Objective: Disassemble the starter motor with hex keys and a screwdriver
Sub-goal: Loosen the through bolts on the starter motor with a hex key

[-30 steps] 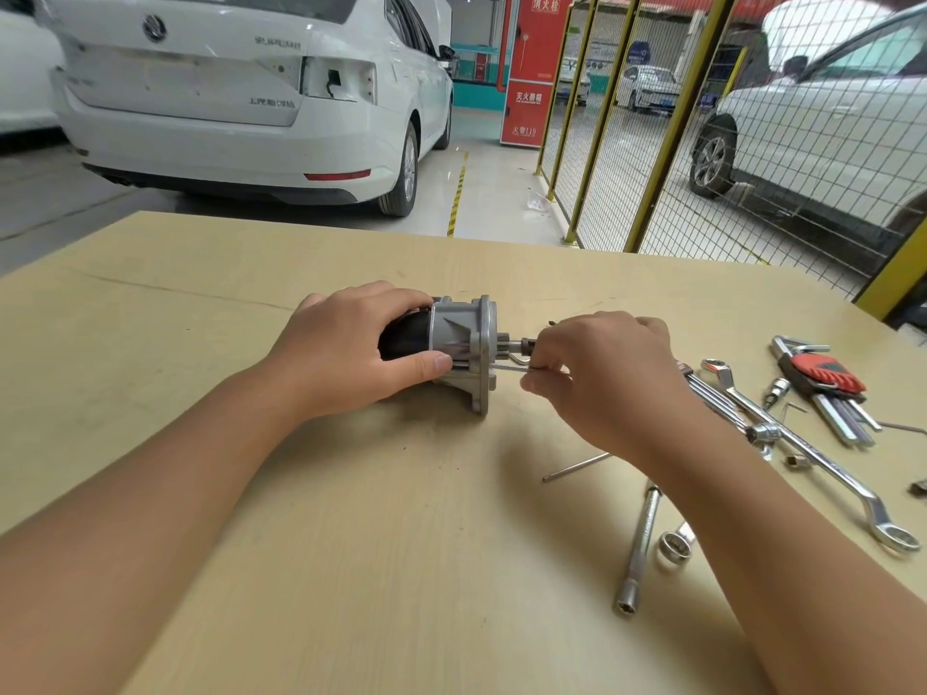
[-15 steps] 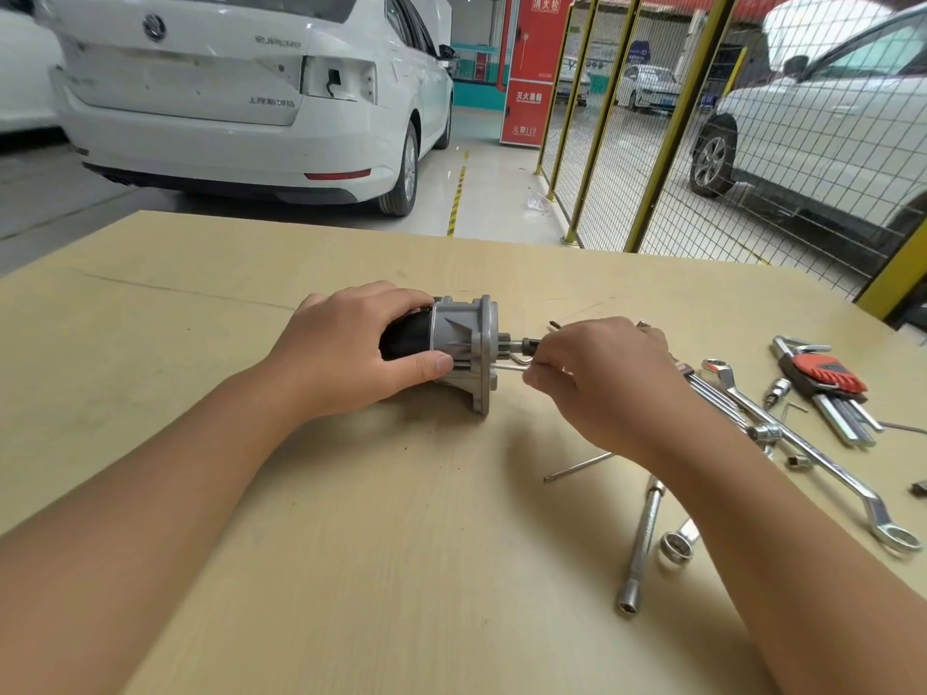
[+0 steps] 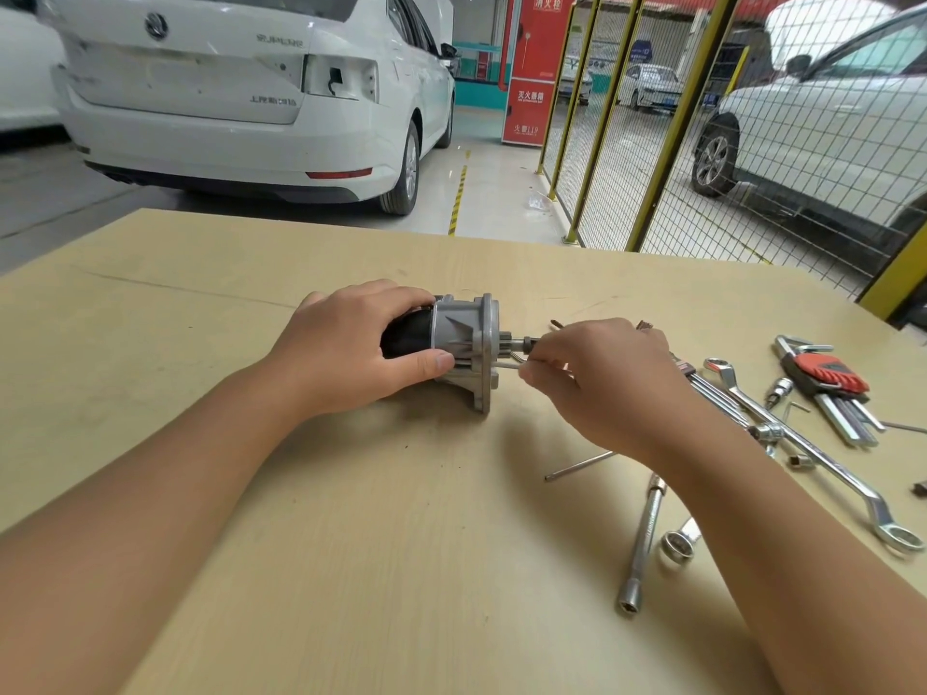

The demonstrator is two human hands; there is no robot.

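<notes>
Left hand point(image 3: 346, 348) grips starter motor point(image 3: 464, 343); right hand point(image 3: 597, 378) pinches hex key point(image 3: 509, 367).

Both forearms were bare from the bottom corners of the frame to the wrists, with no sleeve edge in view. The left hand point(image 3: 346, 346) wore nothing on its fingers or wrist, and its thumbnail was cut short and plain. The right hand point(image 3: 599, 381) was likewise ungloved, and the wrist behind it was bare, with its knuckles facing the camera.
</notes>
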